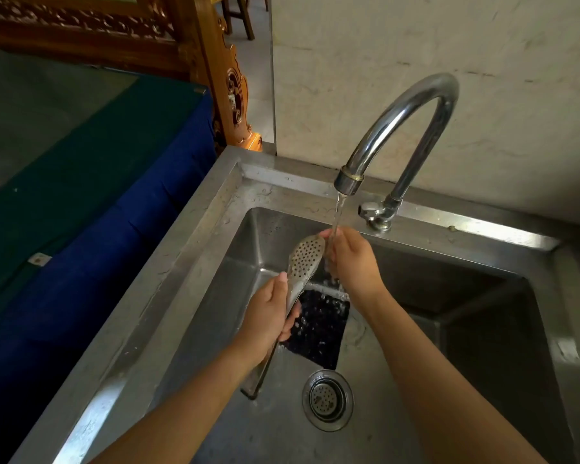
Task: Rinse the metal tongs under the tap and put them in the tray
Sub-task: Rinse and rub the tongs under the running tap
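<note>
The metal tongs [304, 259] have a perforated spoon-shaped head and a long handle that runs down past my wrist. My left hand [268, 319] grips their middle and holds them tilted over the steel sink [195, 262]. The curved chrome tap [406, 128] is running, and a thin stream falls onto my right hand [350, 259]. That hand is cupped against the tongs' head, its fingers curled at the tip. No tray is in view.
A black square mat [318, 329] lies on the sink floor under the hands, with the round drain strainer [327, 399] in front of it. The tap handle [370, 209] sits on the back rim. A blue and green covered surface [91, 202] borders the sink's left.
</note>
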{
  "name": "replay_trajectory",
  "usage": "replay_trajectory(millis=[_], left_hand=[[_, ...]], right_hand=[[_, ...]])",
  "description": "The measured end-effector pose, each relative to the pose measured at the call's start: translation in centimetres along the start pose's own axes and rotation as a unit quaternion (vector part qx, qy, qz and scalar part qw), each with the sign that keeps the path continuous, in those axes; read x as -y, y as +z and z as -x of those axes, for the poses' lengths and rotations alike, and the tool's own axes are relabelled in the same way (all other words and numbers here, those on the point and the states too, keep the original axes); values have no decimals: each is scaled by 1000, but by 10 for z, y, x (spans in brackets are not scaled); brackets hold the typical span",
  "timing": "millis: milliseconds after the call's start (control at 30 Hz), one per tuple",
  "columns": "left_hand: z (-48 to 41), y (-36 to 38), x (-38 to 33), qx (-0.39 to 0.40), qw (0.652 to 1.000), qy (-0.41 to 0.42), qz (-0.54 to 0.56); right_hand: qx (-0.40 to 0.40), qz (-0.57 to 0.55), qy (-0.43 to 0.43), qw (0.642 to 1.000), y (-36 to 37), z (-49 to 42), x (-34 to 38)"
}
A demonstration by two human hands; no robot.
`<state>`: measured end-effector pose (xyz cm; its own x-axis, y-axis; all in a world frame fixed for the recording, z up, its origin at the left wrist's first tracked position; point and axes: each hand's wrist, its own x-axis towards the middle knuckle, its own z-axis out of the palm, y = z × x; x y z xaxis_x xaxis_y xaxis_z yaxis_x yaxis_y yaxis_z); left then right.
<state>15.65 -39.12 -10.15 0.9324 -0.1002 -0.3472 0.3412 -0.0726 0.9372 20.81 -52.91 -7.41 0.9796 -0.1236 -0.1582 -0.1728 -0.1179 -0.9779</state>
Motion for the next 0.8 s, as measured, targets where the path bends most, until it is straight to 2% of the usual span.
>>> replay_trajectory(millis=[100,167,300,367,567,733,800], left_hand=[[1,-3,1,58,997,5,49],[1,-2,0,90,993,-1,75],[2,3,-3,126,991,47,24],[5,6,-4,102,992,76,8],[15,17,3,-94,981,155,-66],[13,13,5,-156,954,217,-139],[11,13,3,-162,950,224,-147]], right_hand=[[51,5,-20,998,-3,5,-1],[69,47,-23,996,-7,8,-2],[99,119,-47,987,-11,14,3],[83,126,-63,987,-13,15,6],[127,143,-125,974,-17,14,11],[203,116,-118,965,-14,11,15],[202,104,-111,967,-12,9,16]])
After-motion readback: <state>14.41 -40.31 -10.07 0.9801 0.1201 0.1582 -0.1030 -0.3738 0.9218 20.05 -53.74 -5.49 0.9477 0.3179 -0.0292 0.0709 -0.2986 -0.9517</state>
